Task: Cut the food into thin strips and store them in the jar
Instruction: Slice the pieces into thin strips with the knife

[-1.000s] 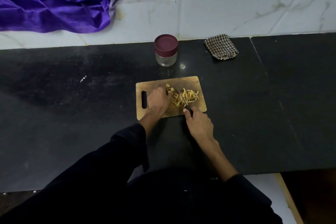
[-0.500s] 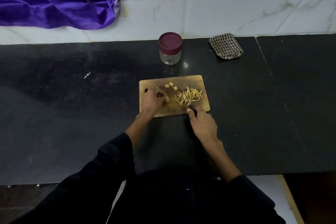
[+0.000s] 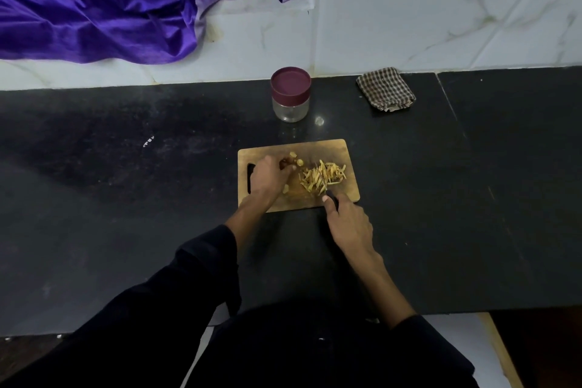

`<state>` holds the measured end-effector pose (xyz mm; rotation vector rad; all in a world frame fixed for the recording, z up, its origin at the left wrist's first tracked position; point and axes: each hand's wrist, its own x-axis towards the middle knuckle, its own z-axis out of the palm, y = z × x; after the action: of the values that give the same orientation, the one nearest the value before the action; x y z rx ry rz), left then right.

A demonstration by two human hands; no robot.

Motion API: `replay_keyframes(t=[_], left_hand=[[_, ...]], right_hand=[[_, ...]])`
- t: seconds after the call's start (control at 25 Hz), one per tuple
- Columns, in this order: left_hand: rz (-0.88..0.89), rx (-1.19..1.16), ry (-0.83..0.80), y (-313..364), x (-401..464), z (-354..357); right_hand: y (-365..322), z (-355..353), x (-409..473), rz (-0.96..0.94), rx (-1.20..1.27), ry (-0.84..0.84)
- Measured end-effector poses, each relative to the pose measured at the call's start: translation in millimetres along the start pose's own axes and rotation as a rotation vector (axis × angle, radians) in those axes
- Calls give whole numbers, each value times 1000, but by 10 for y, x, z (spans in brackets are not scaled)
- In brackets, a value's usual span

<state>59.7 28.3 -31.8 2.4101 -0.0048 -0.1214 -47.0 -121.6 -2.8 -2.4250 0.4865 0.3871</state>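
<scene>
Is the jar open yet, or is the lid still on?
Shut. The jar stands upright behind the cutting board with its maroon lid seated on top; the glass below looks empty.

Head view — high, forward-down, wide

There was one jar, one cutting board, one checked cloth, one purple cloth, one pile of strips and two hands.
</scene>
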Motion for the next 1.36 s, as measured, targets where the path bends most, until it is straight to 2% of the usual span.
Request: replay_keyframes(t=[0.28, 0.4, 0.64, 0.88, 1.36], left_hand=[[7, 225, -75, 119, 185, 155], [50, 182, -43, 138, 191, 133], [-18, -176, -40, 3, 37, -184], [-48, -122, -154, -236, -213, -195], [-19, -52, -103, -253, -218, -37]], right_hand=[[-19, -58, 18, -18, 5, 21], [-20, -69, 23, -21, 3, 19], [9, -11, 52, -21, 5, 3], [-8, 49, 39, -36, 14, -11], [-16, 38, 37, -24, 6, -23]])
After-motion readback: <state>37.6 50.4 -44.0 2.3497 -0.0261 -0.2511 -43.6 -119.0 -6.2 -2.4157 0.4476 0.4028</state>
